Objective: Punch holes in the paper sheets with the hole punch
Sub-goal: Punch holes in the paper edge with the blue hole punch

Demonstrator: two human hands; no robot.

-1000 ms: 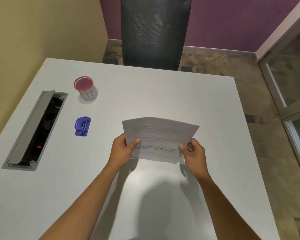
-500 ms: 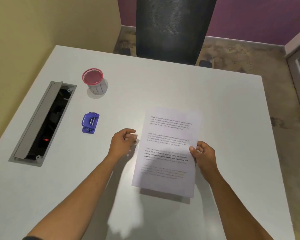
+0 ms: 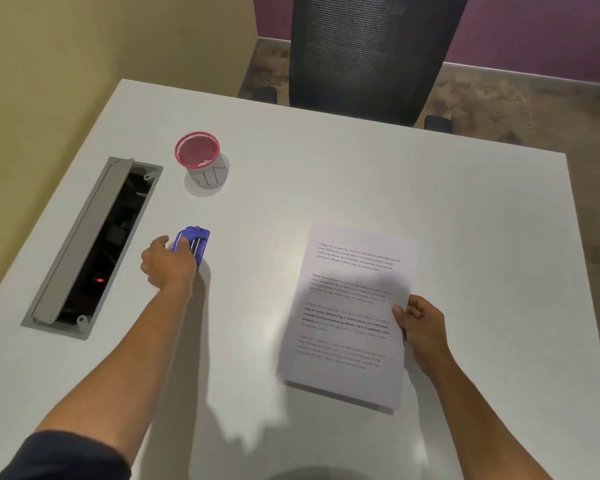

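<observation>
A big white surface [image 3: 361,174] fills the room. A black mesh chair [image 3: 368,53] stands behind it. One wall [image 3: 84,57] is yellow, another [image 3: 534,26] purple. The floor [image 3: 520,112] is brown and patchy.

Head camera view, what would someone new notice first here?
Probably the left hand closing on the blue hole punch left of centre on the white table. Next, the printed paper sheets at right, pinched at their edge by the right hand, and the red mesh cup farther back.
</observation>
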